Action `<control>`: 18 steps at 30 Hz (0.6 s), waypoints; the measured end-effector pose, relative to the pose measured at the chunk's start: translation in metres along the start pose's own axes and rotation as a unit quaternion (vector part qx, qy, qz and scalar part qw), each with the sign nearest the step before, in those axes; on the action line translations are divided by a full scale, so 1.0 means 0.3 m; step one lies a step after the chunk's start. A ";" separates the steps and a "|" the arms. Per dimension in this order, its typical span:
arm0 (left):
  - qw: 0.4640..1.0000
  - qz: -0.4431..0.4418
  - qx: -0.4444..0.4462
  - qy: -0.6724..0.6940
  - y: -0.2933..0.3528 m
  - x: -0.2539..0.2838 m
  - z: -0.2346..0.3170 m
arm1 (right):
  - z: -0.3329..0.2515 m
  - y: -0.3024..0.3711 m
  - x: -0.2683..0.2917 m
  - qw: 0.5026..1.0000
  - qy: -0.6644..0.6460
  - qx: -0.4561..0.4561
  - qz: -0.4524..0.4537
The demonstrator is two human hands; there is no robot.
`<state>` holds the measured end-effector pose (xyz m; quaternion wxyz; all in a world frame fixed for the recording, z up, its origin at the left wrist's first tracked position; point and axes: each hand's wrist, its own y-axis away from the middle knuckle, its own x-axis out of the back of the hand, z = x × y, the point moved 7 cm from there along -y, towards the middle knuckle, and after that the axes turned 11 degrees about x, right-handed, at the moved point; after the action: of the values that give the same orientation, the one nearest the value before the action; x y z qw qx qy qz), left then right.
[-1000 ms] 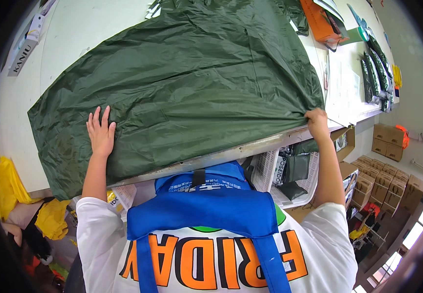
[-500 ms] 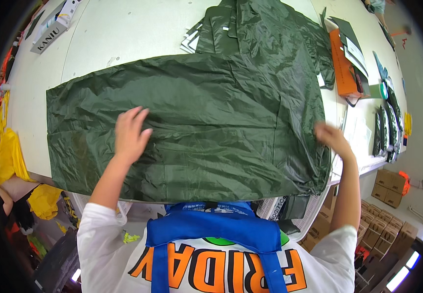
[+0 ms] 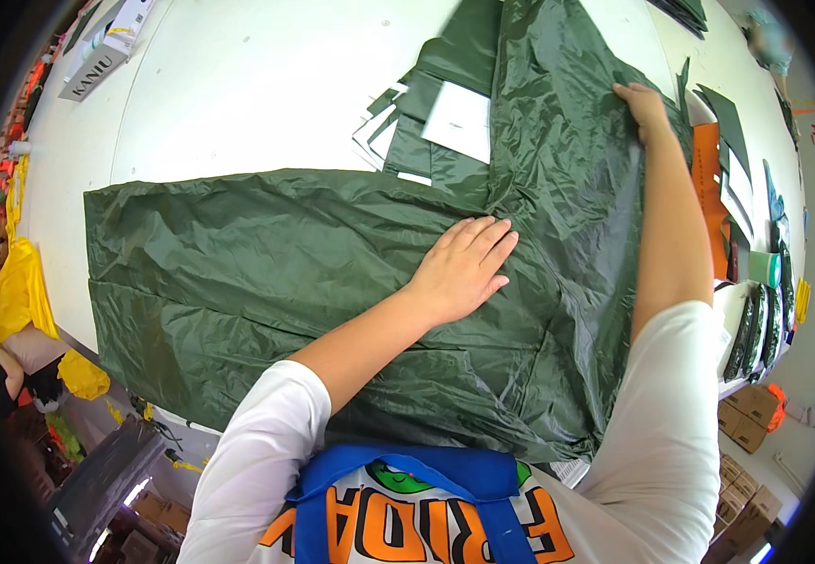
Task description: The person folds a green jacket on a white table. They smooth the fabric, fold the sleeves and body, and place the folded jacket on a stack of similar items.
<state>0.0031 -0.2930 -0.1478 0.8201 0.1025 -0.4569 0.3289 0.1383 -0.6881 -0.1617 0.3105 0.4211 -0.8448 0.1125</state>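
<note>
A large piece of thin, crinkled dark green fabric (image 3: 238, 254) covers the near part of the white table and runs up to the far side in a second long strip. My left hand (image 3: 464, 268) lies flat on it near the middle, fingers stretched out. Farther off on the right, my right hand (image 3: 647, 111) has its fingers bent at the outer edge of the far strip, pinching the cloth there. Beside that strip, a folded stack of green pieces (image 3: 454, 61) has a white sheet (image 3: 459, 122) and several white-edged corners showing.
An orange box (image 3: 711, 183) holding dark folders and papers stands at the right, near a green tape roll (image 3: 765, 270) and packed dark bundles (image 3: 755, 324). A grey-white box (image 3: 97, 64) sits at the far left. Yellow cloth (image 3: 24, 291) hangs past the left edge. Cartons (image 3: 746, 418) stand lower right.
My left hand has moved right and come down flat on the fabric. My right hand has reached away to the far strip's edge. The white sheet among the stacked pieces now shows.
</note>
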 end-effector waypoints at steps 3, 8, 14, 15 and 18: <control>1.000 0.014 -0.007 -0.010 0.014 -0.015 -0.007 | -0.085 0.061 0.116 0.993 -0.115 0.033 0.022; 0.999 0.016 0.015 -0.032 -0.003 0.001 0.001 | -0.067 0.189 0.409 0.877 -0.466 0.089 0.070; 0.988 -0.080 0.087 -0.104 -0.057 -0.011 0.015 | -0.655 0.569 0.324 0.811 -0.497 0.303 -0.056; 0.986 -0.080 0.085 -0.122 -0.055 -0.017 0.018 | -0.781 0.657 0.226 0.858 -0.390 0.320 -0.097; 0.981 -0.144 0.087 -0.099 -0.050 -0.040 0.000 | -1.005 1.019 -0.240 0.880 -0.070 0.296 -0.365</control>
<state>0.0081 -0.3098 -0.1556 0.7974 0.2705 -0.4859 0.2342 0.0616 -0.3163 0.0513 0.1303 0.7784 -0.5784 0.2063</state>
